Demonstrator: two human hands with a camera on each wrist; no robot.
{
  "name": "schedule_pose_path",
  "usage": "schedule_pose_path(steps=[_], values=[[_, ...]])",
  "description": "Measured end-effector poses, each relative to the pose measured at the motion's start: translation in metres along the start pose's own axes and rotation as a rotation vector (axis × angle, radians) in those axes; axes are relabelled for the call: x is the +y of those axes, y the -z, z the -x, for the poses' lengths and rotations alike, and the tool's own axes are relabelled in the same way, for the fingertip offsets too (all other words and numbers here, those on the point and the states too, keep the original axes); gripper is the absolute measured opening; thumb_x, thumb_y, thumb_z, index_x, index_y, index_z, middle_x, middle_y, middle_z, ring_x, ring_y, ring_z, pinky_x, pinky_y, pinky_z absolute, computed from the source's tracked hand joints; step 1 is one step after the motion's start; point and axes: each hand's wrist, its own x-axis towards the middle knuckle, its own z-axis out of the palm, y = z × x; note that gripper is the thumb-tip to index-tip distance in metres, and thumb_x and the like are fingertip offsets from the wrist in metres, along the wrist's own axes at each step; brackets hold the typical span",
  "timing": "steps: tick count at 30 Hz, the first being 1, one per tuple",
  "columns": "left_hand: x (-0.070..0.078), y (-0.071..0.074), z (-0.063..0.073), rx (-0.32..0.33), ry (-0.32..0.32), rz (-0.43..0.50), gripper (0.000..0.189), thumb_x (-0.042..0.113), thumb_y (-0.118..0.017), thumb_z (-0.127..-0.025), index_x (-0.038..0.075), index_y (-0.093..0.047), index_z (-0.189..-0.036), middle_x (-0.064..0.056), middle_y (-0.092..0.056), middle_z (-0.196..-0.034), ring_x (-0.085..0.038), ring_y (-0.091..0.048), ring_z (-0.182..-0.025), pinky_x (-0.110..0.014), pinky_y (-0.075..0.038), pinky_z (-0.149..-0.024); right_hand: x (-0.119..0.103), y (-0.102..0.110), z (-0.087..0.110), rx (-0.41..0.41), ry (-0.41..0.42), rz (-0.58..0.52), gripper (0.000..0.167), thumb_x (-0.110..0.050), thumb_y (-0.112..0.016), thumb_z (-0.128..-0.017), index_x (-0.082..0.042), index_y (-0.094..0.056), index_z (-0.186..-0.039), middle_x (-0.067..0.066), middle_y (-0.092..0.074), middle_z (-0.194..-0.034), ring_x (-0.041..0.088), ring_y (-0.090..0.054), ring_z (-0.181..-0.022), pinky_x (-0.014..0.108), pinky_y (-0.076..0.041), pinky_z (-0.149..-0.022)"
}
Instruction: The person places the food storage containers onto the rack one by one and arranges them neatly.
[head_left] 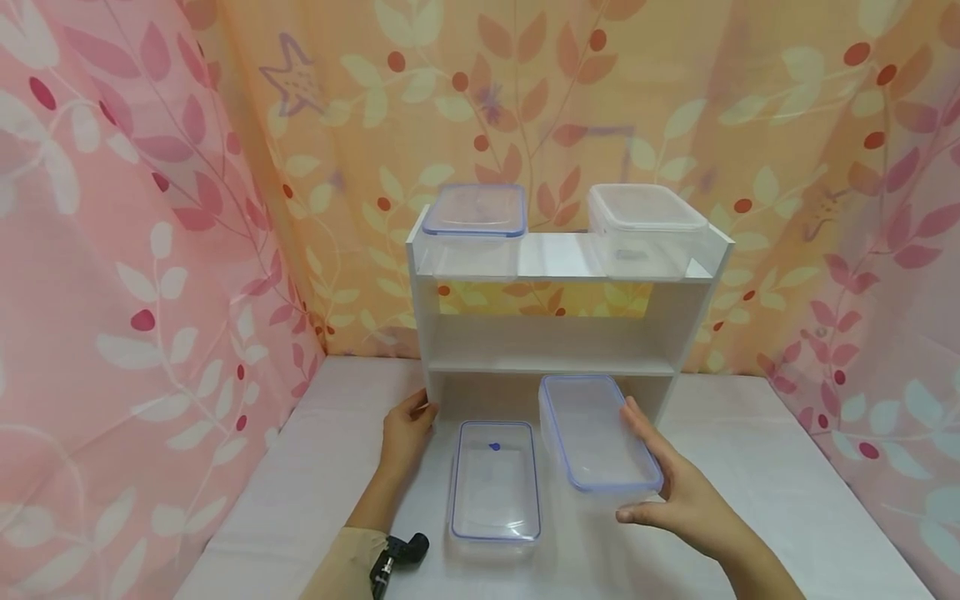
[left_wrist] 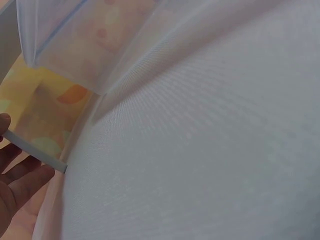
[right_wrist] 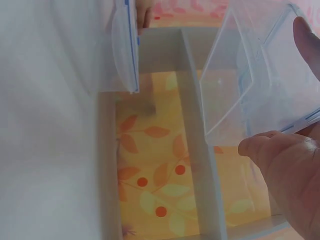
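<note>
My right hand (head_left: 686, 500) grips a clear plastic food container with a blue-rimmed lid (head_left: 600, 433), thumb and fingers about its right end. The container is tilted and held off the table in front of the lower part of a white shelf unit (head_left: 551, 367). My left hand (head_left: 407, 435) pinches the edge of the unit's left side panel (left_wrist: 37, 154) near its base. Between the hands, a second blue-rimmed container (head_left: 495, 492) stands on the table. In the right wrist view, the held container (right_wrist: 225, 95) appears near the shelf board.
On the unit's top board stand a blue-lidded container (head_left: 476, 221) at left and a white-lidded container (head_left: 648, 221) at right. A white cloth (head_left: 300, 500) covers the table. Patterned curtains (head_left: 337, 167) hang behind and at both sides.
</note>
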Motion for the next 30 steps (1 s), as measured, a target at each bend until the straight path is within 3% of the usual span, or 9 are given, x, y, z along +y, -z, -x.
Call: schedule_pose_path(steps=[7, 14, 25, 30], values=[[0.001, 0.0, 0.0, -0.008, 0.002, 0.006, 0.043, 0.021, -0.072, -0.098, 0.005, -0.065, -0.136, -0.014, -0.072, -0.126, -0.029, -0.072, -0.109, -0.028, -0.061, -0.075, -0.007, 0.008, -0.009, 0.005, 0.0, 0.016, 0.116, 0.007, -0.085, -0.076, -0.013, -0.014, -0.166, 0.01, 0.008, -0.173, -0.013, -0.014, -0.148, 0.012, -0.042, -0.104], [0.003, 0.001, 0.001, -0.003, -0.015, 0.002, 0.043, 0.021, -0.072, -0.097, 0.004, -0.065, -0.137, -0.014, -0.072, -0.126, -0.028, -0.072, -0.108, -0.028, -0.061, -0.074, -0.014, 0.017, -0.013, 0.005, -0.004, 0.034, 0.116, 0.008, -0.084, -0.077, -0.015, -0.014, -0.166, 0.013, 0.006, -0.173, -0.013, -0.02, -0.145, 0.013, -0.044, -0.101], [0.003, 0.001, 0.002, -0.005, -0.011, -0.004, 0.043, 0.021, -0.072, -0.098, 0.004, -0.065, -0.137, -0.014, -0.072, -0.127, -0.028, -0.073, -0.107, -0.029, -0.061, -0.075, -0.021, 0.032, -0.021, -0.01, -0.032, -0.006, 0.114, 0.012, -0.079, -0.08, -0.018, -0.011, -0.166, 0.004, 0.0, -0.174, 0.001, -0.046, -0.13, 0.029, -0.059, -0.086], [0.002, 0.0, 0.001, -0.014, -0.02, -0.003, 0.045, 0.019, -0.071, -0.098, 0.0, -0.063, -0.138, -0.02, -0.069, -0.13, -0.03, -0.072, -0.108, -0.029, -0.06, -0.077, -0.022, 0.039, -0.025, -0.004, -0.029, 0.004, 0.113, 0.013, -0.078, -0.08, -0.017, -0.01, -0.166, 0.004, 0.0, -0.174, 0.001, -0.046, -0.128, 0.033, -0.06, -0.082]])
